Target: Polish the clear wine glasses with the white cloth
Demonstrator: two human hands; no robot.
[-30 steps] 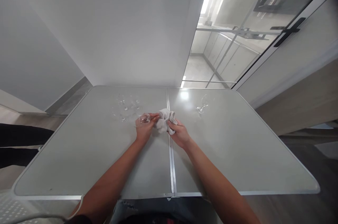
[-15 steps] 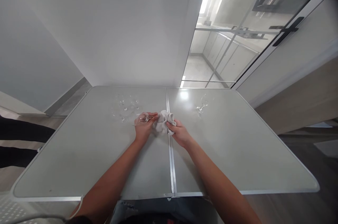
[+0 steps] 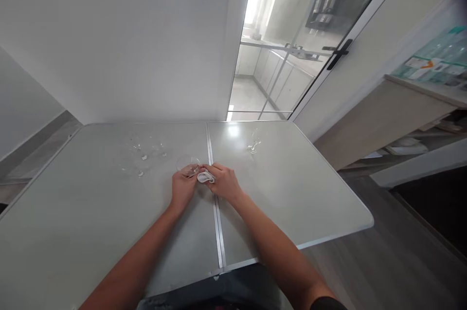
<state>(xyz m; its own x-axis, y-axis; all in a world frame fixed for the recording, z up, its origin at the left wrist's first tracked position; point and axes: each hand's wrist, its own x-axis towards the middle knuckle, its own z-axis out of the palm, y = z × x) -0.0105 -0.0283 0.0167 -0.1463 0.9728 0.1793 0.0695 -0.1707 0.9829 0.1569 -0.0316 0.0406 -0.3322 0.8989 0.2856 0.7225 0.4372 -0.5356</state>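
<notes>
My left hand (image 3: 182,187) is closed on a clear wine glass (image 3: 187,160), held tilted with its bowl to the left, low over the middle of the table. Bunched in the fingers of my right hand (image 3: 224,182) is a white cloth (image 3: 206,177). The cloth meets the right end of the glass near my left fingertips; the fingers partly hide the stem and foot. Left of my hands, several clear stemmed glasses (image 3: 144,156) are grouped on the table, faint against its surface. Another wine glass (image 3: 254,142) is on the right half, near the far side.
The pale folding table (image 3: 292,193) has a metal seam down its middle and a metal rim. A white wall (image 3: 156,57) rises behind it. To the right are a glass-paned door (image 3: 277,76) and a wooden shelf unit (image 3: 383,115) with bottles on top.
My view has turned right. My right hand and the cloth have moved in against the glass, and the cloth looks more tightly gathered. My left hand still holds the glass.
</notes>
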